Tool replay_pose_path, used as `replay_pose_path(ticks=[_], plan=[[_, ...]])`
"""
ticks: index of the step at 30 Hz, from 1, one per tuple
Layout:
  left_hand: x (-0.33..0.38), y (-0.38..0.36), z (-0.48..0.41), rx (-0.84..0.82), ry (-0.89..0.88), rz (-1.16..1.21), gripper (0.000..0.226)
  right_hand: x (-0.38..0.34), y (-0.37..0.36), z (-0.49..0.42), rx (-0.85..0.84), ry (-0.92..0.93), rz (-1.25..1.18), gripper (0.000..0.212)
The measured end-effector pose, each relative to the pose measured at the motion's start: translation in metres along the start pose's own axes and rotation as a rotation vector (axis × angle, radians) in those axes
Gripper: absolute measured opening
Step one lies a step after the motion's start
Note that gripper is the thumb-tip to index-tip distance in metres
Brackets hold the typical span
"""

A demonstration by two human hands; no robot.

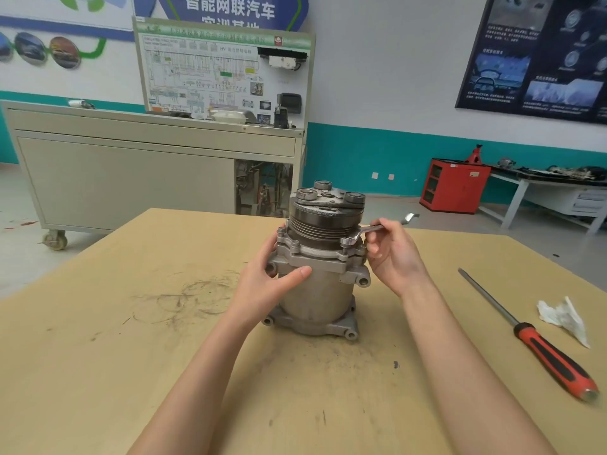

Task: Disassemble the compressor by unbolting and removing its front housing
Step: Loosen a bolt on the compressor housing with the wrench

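left hand (272, 284) curled round one compressor (322, 290), upright at table (131, 323) centre | right hand (391, 254) grips one wrench (371, 228) on near-right flange bolt (345, 243) | right side: one screwdriver (542, 343), one crumpled tissue (563, 318)

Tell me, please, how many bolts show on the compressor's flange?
3: two left bolts beside the left hand; a right bolt in the wrench; more may hide behind the compressor.

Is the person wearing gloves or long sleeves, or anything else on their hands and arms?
No gloves. The left hand and the right hand are both bare, with no rings that I can see and no watch or bracelet at the wrists. The forearms are bare too. No sleeve shows anywhere down to the bottom edge of the picture.
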State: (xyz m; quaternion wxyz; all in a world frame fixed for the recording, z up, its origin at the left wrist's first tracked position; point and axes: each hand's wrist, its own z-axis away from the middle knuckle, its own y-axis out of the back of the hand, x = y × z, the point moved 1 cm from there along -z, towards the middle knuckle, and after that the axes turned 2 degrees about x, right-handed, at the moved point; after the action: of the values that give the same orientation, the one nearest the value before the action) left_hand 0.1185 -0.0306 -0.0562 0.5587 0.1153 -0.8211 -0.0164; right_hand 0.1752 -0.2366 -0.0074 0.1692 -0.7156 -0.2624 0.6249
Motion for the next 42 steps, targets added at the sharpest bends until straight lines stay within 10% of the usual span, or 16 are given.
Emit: replay_pose_path(ticks=[6,18,29,35,38,42], plan=[[-0.002,0.000,-0.001,0.004,0.002,0.014,0.085,-0.045,-0.004,0.032,-0.031,0.229,0.121,0.044],[0.000,0.000,0.000,-0.005,-0.034,0.023,0.082,-0.023,-0.045,0.069,-0.045,0.458,1.686,0.023],[-0.003,0.000,-0.001,0.004,-0.015,0.023,0.083,-0.016,-0.047,0.067,-0.056,0.612,1.848,0.015],[-0.004,0.001,-0.003,0.004,-0.006,0.017,0.083,-0.056,-0.061,0.073,0.032,0.761,1.457,0.012],[-0.003,0.000,-0.002,0.005,-0.008,0.012,0.077,-0.076,-0.044,0.071,0.023,0.591,1.596,0.021],[-0.002,0.000,-0.002,0.011,-0.013,0.009,0.089,-0.069,0.030,0.054,0.017,-0.143,1.910,0.029]])
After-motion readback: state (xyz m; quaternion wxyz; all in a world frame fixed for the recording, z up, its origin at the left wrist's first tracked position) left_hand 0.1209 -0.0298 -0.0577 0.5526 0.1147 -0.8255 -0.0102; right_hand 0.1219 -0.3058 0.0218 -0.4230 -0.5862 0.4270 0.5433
